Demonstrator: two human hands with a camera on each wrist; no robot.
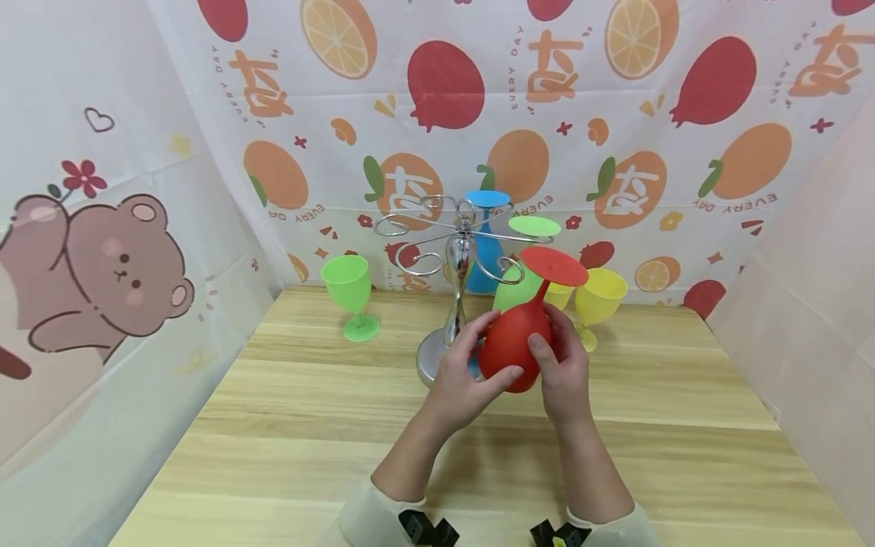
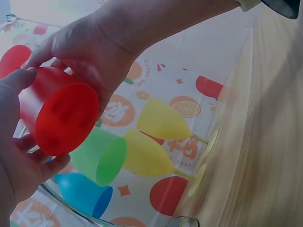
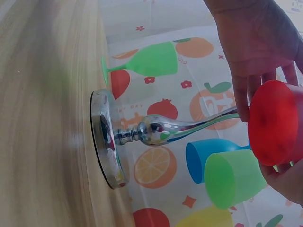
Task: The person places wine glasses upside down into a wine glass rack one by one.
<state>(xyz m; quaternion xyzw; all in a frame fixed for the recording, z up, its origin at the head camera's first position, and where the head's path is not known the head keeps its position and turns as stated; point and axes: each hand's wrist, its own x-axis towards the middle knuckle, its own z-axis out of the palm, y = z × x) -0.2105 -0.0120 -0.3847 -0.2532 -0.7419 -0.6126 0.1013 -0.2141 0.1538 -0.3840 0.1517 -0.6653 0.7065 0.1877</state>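
Note:
A red plastic goblet is held upside down in front of a silver metal stand, its round foot uppermost. My left hand grips the bowl from the left, thumb across the front. From the right, my right hand holds the same bowl, thumb pressed on its side. The left wrist view looks into the goblet's open mouth. Behind it, a blue goblet and a green goblet hang mouth-down from the stand's curled arms, partly hidden by the hands and red goblet.
Two yellow goblets stand upright at the back right; the nearer yellow goblet partly covers the other. Another green goblet stands upright left of the stand. The stand's round base sits on the wooden table, before a fruit-print cloth.

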